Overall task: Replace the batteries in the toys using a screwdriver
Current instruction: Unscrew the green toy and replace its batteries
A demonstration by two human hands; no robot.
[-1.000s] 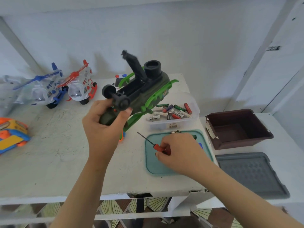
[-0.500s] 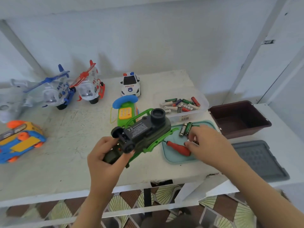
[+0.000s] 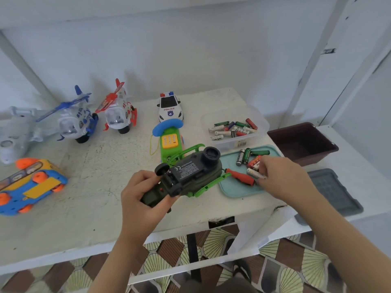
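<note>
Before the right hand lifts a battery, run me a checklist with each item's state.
1. Toy steady: left hand grips the toy, underside up. Ok.
2. Screwdriver out of hand: it lies on the lid. Ok.
3. Battery gripped: right hand is at a white battery. Grip cannot tell.
4. Compartment open: a labelled panel shows. Cannot tell.
5. Spares near: batteries on the lid, more in the tub. Ok.
</note>
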